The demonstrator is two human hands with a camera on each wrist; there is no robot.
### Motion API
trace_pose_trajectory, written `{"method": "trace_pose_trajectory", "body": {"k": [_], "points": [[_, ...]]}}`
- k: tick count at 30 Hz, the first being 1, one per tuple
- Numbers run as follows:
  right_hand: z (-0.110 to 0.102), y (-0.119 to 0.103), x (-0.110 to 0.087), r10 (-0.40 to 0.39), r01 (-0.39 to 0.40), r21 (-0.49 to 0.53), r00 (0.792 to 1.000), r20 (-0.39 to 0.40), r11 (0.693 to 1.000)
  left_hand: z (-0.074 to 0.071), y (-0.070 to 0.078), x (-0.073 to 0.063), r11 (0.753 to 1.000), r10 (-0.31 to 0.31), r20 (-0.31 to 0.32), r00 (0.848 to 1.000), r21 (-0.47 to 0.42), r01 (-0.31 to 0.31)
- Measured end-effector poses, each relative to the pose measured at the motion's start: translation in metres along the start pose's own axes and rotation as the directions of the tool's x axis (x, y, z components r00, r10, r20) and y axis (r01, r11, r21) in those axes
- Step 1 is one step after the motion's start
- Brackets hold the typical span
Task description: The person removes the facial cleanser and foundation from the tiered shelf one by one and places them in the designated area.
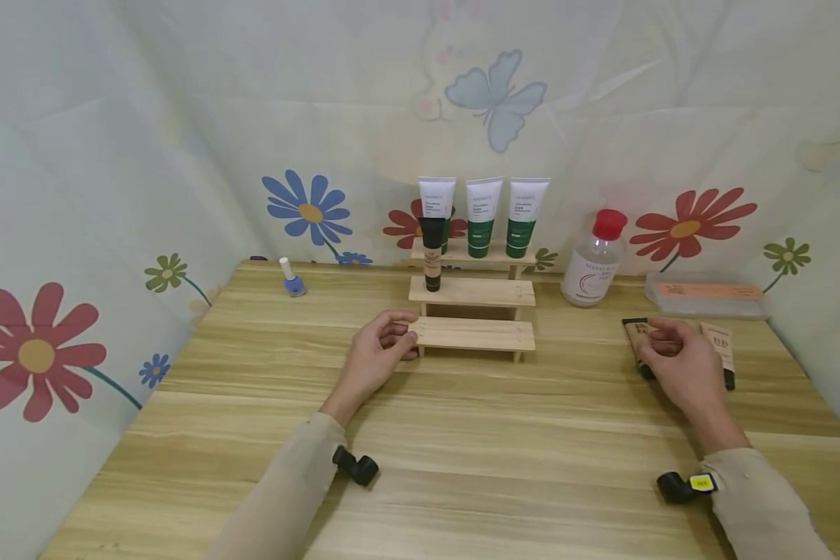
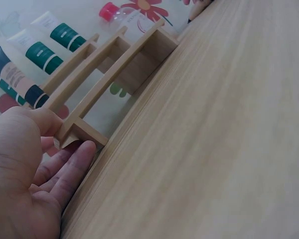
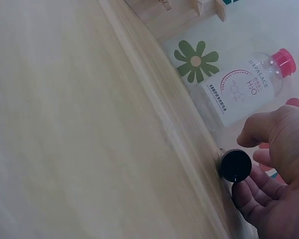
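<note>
My left hand [image 1: 381, 342] holds the left end of the lowest step of a three-step wooden display stand [image 1: 472, 334]; in the left wrist view the thumb lies over the shelf end and the fingers beneath. Three white-and-green squeeze tubes [image 1: 485, 218] stand on the top step. On the middle step's left side is a beige tube with black ends [image 1: 432, 257]. At the right, my right hand [image 1: 686, 362] hovers over a flat-lying beige-and-black tube [image 1: 633, 330], thumb apart from the fingers. Its black cap [image 3: 236, 166] shows beside the fingertips in the right wrist view; contact is unclear.
Another beige tube [image 1: 719, 346] lies partly behind the right hand. A clear bottle with a red cap [image 1: 593, 264] stands right of the stand. Farther right lies a flat transparent case [image 1: 707, 295]. A blue nail polish bottle [image 1: 292, 280] stands at the back left.
</note>
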State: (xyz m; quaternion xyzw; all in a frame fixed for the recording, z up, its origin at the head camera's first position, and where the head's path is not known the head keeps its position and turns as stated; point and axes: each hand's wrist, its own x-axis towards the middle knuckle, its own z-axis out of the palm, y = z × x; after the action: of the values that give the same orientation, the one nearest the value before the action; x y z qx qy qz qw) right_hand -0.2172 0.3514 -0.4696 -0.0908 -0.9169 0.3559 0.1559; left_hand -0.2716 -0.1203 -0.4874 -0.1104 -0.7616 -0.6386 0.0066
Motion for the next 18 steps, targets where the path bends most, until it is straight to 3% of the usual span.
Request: {"method": "trace_pose_trajectory", "body": {"k": [18], "points": [[-0.012, -0.001, 0.004, 0.032, -0.031, 0.084, 0.999, -0.011, 0.996, -0.001, 0.001, 0.0, 1.0, -0.002, 0.008, 1.0, -0.002, 0.002]]}}
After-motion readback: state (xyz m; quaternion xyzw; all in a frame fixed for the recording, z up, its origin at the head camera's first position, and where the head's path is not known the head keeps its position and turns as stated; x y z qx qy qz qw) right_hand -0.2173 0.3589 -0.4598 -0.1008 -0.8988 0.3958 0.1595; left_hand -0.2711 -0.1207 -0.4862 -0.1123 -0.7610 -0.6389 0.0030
